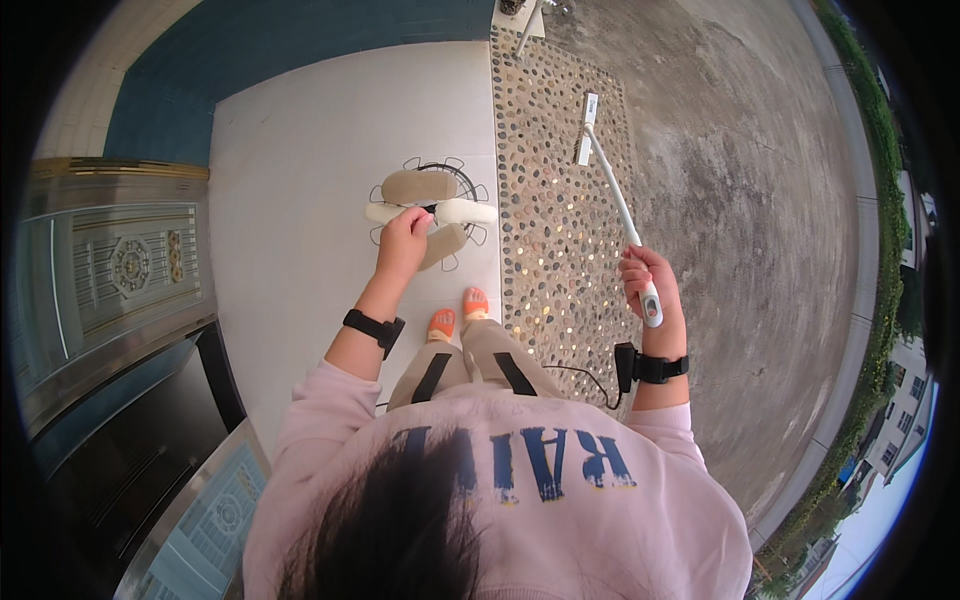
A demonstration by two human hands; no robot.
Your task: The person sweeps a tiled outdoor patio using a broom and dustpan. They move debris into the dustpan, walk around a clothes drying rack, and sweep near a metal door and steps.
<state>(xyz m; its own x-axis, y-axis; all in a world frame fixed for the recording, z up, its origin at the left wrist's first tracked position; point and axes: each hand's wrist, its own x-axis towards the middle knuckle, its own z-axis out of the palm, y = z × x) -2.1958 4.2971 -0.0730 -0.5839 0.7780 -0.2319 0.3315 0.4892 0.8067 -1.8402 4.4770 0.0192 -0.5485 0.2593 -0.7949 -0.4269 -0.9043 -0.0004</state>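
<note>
My left hand (pixel 405 238) grips a small black part at the centre of a round black wire rack (pixel 474 184) with wire loops around its rim. The rack is held off to the front of my feet. Around it sit elongated soft pieces: a beige one (pixel 420 186) at the far side, a cream one (pixel 465 211) to the right, and another beige one (pixel 444 246) nearer me, partly covered by the hand. My right hand (pixel 649 277) is closed around the handle of a white long-handled floor tool (pixel 615 186). Its narrow flat head (pixel 588 129) bears writing.
Pale floor tiles (pixel 300 225) border a strip of set pebbles (pixel 559 232), with rough concrete (pixel 735 187) beyond. At left stand a blue wall (pixel 165 112) and a metal door (pixel 127 255). Another pole (pixel 529 30) stands at the far end. A black cable (pixel 592 375) hangs near my right wrist.
</note>
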